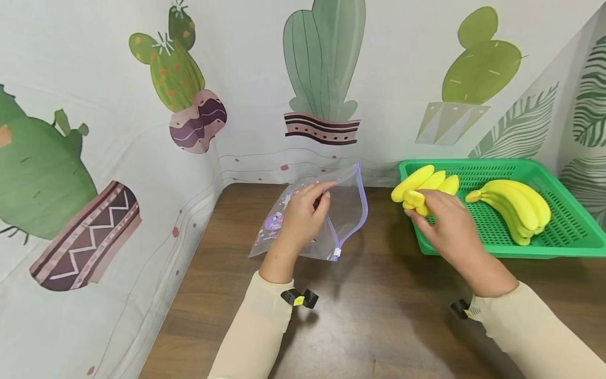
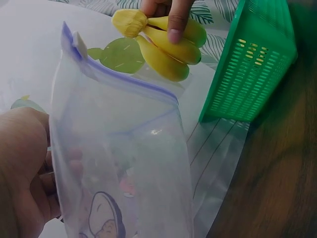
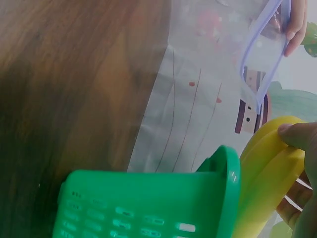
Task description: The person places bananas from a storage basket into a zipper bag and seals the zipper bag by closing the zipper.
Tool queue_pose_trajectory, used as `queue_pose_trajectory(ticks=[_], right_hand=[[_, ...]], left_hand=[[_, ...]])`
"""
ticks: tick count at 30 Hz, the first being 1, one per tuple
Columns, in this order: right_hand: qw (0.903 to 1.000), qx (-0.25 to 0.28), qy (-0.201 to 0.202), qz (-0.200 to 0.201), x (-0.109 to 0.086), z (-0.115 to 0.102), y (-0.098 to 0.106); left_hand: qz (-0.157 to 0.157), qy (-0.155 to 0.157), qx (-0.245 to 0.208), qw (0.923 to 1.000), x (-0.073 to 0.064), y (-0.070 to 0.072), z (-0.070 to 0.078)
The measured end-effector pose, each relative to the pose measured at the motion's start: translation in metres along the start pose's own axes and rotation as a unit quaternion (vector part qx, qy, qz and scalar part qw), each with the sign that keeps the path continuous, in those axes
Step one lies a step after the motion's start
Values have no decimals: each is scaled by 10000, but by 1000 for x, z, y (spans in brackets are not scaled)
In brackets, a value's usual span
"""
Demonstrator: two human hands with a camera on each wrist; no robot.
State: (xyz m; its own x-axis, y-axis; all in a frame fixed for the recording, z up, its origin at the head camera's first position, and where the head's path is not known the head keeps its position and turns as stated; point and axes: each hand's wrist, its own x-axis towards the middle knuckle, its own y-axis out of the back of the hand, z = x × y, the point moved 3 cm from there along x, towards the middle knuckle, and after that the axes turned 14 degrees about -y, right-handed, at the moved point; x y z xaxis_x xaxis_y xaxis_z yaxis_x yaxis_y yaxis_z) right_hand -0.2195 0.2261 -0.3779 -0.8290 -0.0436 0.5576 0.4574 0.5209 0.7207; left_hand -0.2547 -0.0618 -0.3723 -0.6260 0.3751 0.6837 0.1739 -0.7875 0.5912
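My left hand (image 1: 303,215) holds a clear plastic slider zip bag (image 1: 272,222) by its upper side. Purple zip edges form the bag's mouth, which gapes to the right, with a white slider at the near corner. Cartoon prints show on the bag in the left wrist view. A small bunch of yellow bananas (image 1: 414,181) is gripped by my right hand (image 1: 447,223), above the left rim of a green basket (image 1: 478,250). In the left wrist view the held bunch (image 2: 166,47) appears beyond the bag's mouth, apart from it.
Inside the basket lies another banana bunch (image 1: 513,202). The basket stands at the right of a brown wooden table (image 1: 369,316). Behind the table hangs a white cloth (image 1: 255,105) printed with cacti. Small black devices sit at both wrists.
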Motion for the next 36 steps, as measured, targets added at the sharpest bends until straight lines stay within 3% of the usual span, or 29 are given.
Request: queue_pose_trajectory(ticks=[11,25,36], right_hand=[[9992,247,312,-107,-5,-14,-2],[9912,821,1029,-150,-11,-33,-5],[9883,919,1180,-301,-18,-44,-12]], left_hand=[[-16,34,82,10000,0,-1,-1],[1,44,68,10000,-1,-3,-3],[-56,59,-24,10000,-1,-3,-2]])
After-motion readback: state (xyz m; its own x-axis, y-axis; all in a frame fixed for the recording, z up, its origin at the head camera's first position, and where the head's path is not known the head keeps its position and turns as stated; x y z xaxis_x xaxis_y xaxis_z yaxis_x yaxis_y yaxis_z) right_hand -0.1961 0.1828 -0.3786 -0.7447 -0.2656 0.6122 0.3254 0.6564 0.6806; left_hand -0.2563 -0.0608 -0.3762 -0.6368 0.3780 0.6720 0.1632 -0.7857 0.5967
